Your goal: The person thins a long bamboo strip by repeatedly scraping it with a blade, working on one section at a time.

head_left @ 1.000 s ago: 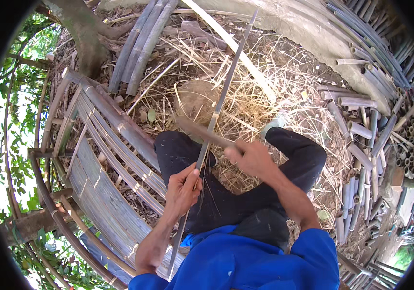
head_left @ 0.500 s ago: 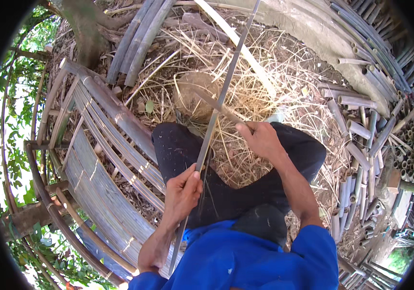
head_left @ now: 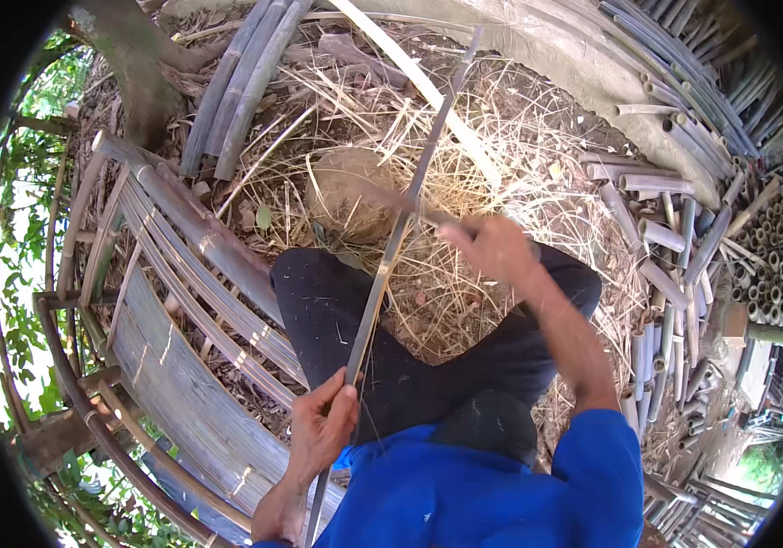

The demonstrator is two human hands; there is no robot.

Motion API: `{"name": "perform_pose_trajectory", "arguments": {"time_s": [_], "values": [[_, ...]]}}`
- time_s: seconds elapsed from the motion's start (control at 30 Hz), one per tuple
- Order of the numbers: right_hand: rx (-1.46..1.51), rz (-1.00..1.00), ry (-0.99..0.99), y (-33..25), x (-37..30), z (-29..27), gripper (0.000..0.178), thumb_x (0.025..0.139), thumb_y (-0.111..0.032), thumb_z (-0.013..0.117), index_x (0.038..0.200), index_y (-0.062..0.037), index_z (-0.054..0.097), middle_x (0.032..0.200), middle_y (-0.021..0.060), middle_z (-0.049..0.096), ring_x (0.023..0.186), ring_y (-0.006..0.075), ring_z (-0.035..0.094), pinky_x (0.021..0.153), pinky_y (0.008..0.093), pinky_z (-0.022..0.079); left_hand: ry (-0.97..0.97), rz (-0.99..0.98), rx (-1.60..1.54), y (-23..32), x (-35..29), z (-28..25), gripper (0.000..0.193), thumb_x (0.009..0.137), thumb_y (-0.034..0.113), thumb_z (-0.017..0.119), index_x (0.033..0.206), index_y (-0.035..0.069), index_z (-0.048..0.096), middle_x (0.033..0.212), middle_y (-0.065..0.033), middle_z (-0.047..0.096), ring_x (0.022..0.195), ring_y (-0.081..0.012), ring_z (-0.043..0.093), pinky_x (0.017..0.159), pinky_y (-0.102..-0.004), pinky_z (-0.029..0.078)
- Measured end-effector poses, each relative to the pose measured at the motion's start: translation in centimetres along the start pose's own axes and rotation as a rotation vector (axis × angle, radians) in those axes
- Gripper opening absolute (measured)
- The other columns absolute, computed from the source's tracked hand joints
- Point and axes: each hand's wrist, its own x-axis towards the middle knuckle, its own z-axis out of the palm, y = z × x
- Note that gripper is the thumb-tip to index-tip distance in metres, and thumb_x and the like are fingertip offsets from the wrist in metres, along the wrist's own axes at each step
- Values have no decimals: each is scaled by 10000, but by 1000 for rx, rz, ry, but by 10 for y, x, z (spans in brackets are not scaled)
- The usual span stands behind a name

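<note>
A long, narrow bamboo strip (head_left: 372, 306) runs slantwise from the far ground, between my knees, to beside my waist. Near its lower part, my left hand (head_left: 321, 427) pinches it between thumb and fingers. My right hand (head_left: 498, 250), slightly blurred, is closed around the handle of a knife (head_left: 380, 194). The blade lies across the strip just beyond my knees, pointing left, and appears to touch it. Thin fibres hang from the strip beside my left hand.
Pale shavings (head_left: 465, 196) cover the ground ahead, around a rounded brown block (head_left: 350, 187). A slatted bamboo bench (head_left: 181, 356) stands at my left. Cut bamboo pieces (head_left: 661, 233) are heaped at the right. Dark bamboo poles (head_left: 245, 82) lie at the far left near a tree trunk (head_left: 126, 73).
My left hand has come nearer my body, drawing the bamboo strip back with it. My right hand stays near the same spot with the knife across the strip. The whole view has shifted slightly.
</note>
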Motion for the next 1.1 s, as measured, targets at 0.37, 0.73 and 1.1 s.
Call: {"name": "perform_pose_trajectory", "arguments": {"time_s": [0.37,0.73,1.1], "values": [[12,335,489,153,104,-98,989,912,-847,314,698,75,600,707,237,601,735,316,571,784,485,458,-88,-162,72,-17,-48,-35,267,959,127,717,1173,-32,716,654,24,593,541,-20,496,466,-203,378],[103,-188,94,-28,-45,56,537,925,-586,630,877,-54,683,666,191,648,628,389,651,601,483,507,-174,115,-105,21,80,14,354,1062,165,532,1358,-21,593,579,31,470,407,-43,394,369,-225,282],[-97,-418,-50,-32,-54,45,560,928,-604,594,810,-71,721,644,199,645,629,391,667,619,475,530,-102,91,-55,6,75,11,344,1060,146,527,1357,-17,588,602,63,444,441,-30,394,395,-220,291]]}}
